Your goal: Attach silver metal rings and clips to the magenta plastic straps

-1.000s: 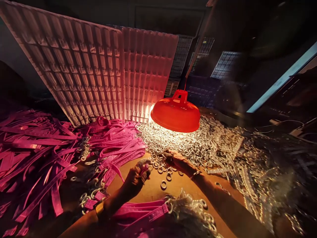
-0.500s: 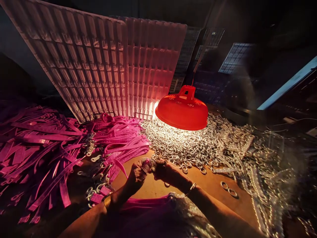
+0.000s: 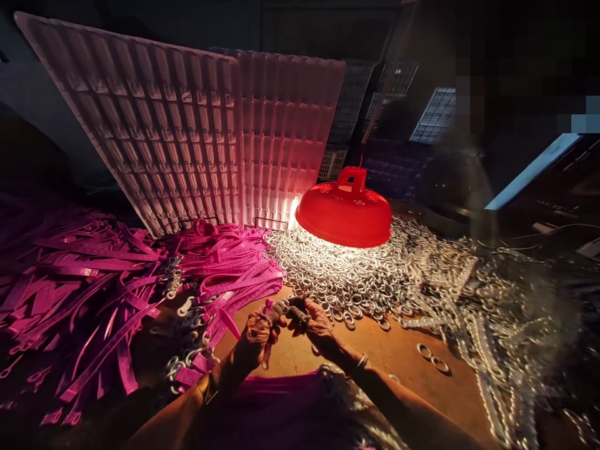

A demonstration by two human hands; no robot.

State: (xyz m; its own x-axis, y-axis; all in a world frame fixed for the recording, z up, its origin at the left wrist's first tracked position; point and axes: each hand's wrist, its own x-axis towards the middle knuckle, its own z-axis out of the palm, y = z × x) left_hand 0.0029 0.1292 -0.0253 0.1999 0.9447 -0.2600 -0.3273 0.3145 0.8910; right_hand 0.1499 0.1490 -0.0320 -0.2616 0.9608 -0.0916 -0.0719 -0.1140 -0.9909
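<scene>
My left hand (image 3: 257, 330) is closed around the end of a pink strap (image 3: 269, 306), held upright over the brown table (image 3: 398, 350). My right hand (image 3: 313, 320) meets it from the right, fingertips pinched on something small and dark, likely a metal ring; the lamp glare hides the detail. Both hands sit just in front of the heap of metal rings (image 3: 347, 275). A pile of pink straps (image 3: 94, 294) with metal hooks lies to the left. More pink straps (image 3: 281, 400) rest under my forearms.
A red lamp shade (image 3: 344, 212) hangs low over the rings. White gridded trays (image 3: 197, 131) lean upright behind. Chains of linked metal parts (image 3: 492, 312) spread at the right. Two loose rings (image 3: 434, 357) lie on the table.
My right hand came away from the loose rings and joined my left hand at the strap end. The view shifted slightly.
</scene>
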